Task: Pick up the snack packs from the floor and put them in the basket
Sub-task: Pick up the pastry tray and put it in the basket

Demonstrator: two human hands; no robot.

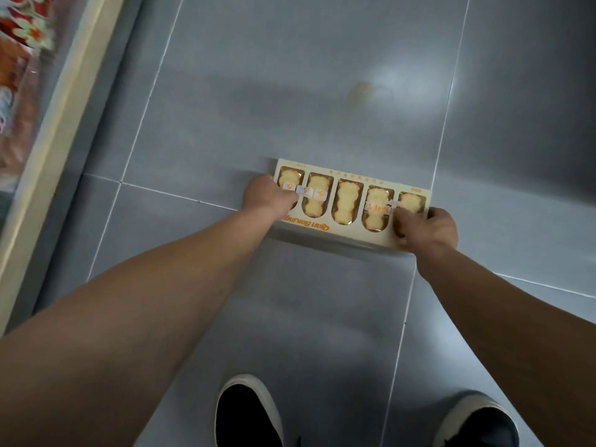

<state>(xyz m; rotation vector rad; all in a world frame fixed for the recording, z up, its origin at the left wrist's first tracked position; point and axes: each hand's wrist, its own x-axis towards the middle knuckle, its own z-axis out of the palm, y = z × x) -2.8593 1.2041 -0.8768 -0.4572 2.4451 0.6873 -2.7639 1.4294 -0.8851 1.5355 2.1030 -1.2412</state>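
A: Where's the pack [346, 201]?

B: On the floor [290, 108] ahead, long axis running left-right between both hands.

A: Grips?

B: Left hand [266, 196] clutches its left end, right hand [429, 227] its right. No basket visible.

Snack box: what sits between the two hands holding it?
In the head view, the snack box spans the gap: its three middle windows showing pale biscuits lie between the left hand and the right hand. Nothing else is there.
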